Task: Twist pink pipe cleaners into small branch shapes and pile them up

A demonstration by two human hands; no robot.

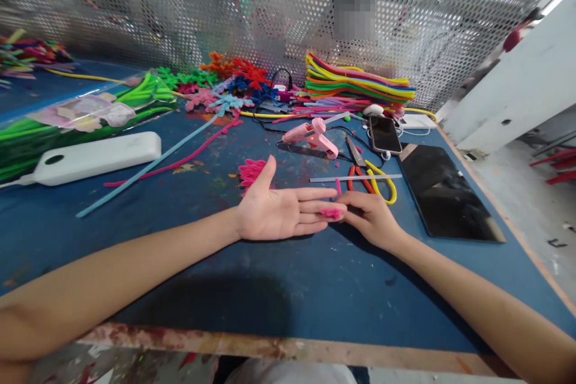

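My left hand point(281, 211) lies palm up on the blue table point(189, 288), fingers stretched out and pointing right. A small pink fuzzy piece of pipe cleaner point(332, 212) rests on its fingertips. My right hand point(371, 216) meets it there, its fingers pinched around that pink piece. A pink pipe-cleaner flower shape point(251, 172) lies just behind my left thumb. A clear glue stick point(355, 178) lies on the table just beyond my right hand.
A pink glue gun point(315, 135), scissors with red and yellow handles point(371, 177), a phone point(385, 134) and a dark tablet point(445, 192) lie behind. Stacked pipe cleaners point(355, 81), a white power strip point(96, 158) and a perforated metal screen point(270, 6) stand further back.
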